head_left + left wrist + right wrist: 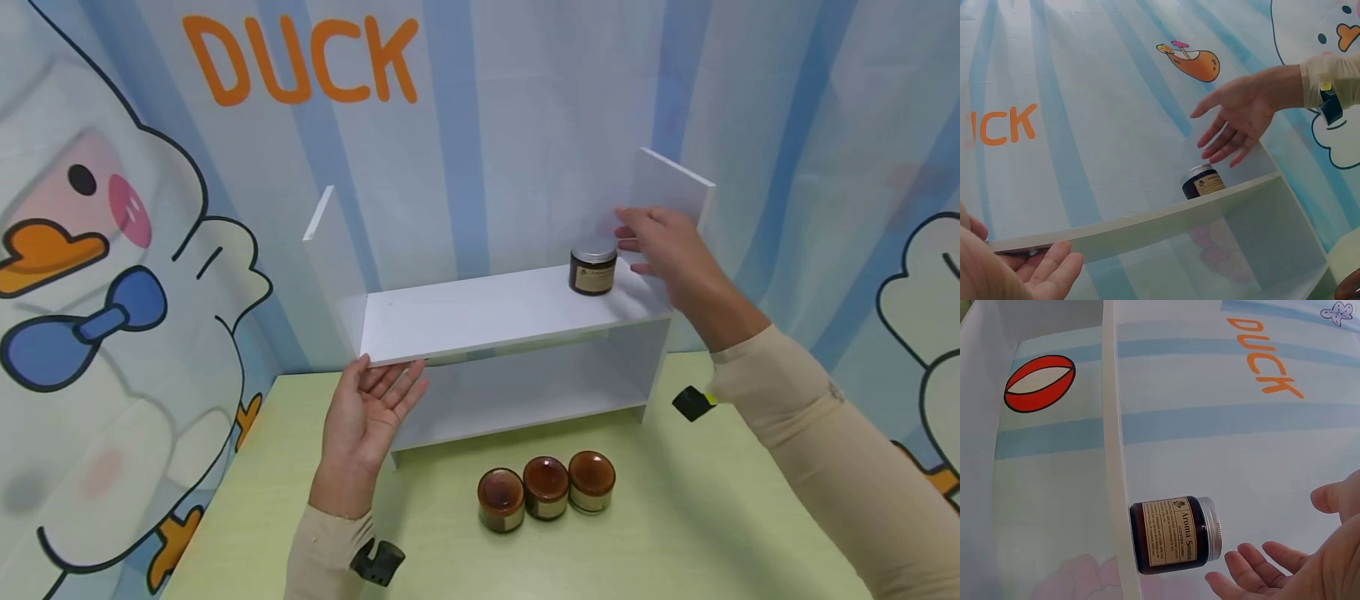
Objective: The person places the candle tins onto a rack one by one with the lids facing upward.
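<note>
An amber scented-candle jar (592, 271) with a silver lid and a tan label stands upright on the upper board of a white shelf (465, 312), toward its right end. Just to the right of the jar is my right hand (663, 246), fingers extended and holding nothing; in the right wrist view a small gap separates the fingertips from the lidded candle jar (1175, 534). My left hand (367, 417) is palm up at the front left corner of the upper board, its fingers under the edge and the thumb by the front.
On the green table (712, 533) in front of the shelf, three amber jars stand in a row: a left jar (501, 500), a middle jar (546, 488) and a right jar (592, 482). Upright side panels rise at both shelf ends. Behind hangs a striped duck curtain (525, 125).
</note>
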A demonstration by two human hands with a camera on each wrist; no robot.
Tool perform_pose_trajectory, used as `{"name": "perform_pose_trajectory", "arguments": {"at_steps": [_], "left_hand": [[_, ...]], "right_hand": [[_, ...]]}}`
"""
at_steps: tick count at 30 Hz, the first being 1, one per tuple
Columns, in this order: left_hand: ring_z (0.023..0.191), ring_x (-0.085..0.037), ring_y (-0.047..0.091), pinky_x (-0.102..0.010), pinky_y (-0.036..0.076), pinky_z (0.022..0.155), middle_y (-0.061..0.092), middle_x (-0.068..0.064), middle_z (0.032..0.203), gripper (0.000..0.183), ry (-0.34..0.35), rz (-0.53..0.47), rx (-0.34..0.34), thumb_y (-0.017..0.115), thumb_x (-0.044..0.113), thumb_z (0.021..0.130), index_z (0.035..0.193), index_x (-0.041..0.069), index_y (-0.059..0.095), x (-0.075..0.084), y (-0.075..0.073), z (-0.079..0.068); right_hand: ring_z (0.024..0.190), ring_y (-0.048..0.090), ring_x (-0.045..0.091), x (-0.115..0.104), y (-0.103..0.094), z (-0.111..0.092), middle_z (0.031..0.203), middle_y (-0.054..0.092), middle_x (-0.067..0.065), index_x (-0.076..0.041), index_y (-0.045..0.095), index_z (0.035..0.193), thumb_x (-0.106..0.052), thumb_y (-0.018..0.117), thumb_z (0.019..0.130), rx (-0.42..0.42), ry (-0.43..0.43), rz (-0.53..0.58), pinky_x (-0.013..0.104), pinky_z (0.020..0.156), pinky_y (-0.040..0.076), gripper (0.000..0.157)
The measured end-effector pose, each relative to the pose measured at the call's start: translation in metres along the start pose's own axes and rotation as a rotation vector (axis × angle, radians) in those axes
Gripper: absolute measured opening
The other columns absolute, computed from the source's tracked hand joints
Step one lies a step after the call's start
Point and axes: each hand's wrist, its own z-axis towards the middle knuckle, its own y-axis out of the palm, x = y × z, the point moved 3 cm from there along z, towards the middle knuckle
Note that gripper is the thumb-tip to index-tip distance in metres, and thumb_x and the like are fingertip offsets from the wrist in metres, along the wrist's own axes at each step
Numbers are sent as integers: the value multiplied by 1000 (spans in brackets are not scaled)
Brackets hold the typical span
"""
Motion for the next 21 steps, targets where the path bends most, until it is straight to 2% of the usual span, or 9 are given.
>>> {"name": "perform_pose_trajectory", "arguments": {"at_steps": [12, 21], "left_hand": [[120, -28, 65, -45, 48, 111, 57, -12, 127, 46, 6, 0, 7, 37, 33, 112, 148, 4, 38, 0, -2, 0], [120, -29, 66, -46, 51, 107, 57, -13, 127, 45, 2, -5, 24, 37, 34, 112, 146, 4, 40, 0, -3, -1]], "right_hand": [[140, 47, 31, 3, 0, -17, 154, 46, 16, -7, 39, 154, -61, 37, 104, -33, -54, 51, 50, 116, 41, 74], [137, 48, 33, 19, -4, -30, 153, 47, 16, -7, 37, 156, -65, 33, 104, -64, -61, 54, 50, 117, 40, 78]]}}
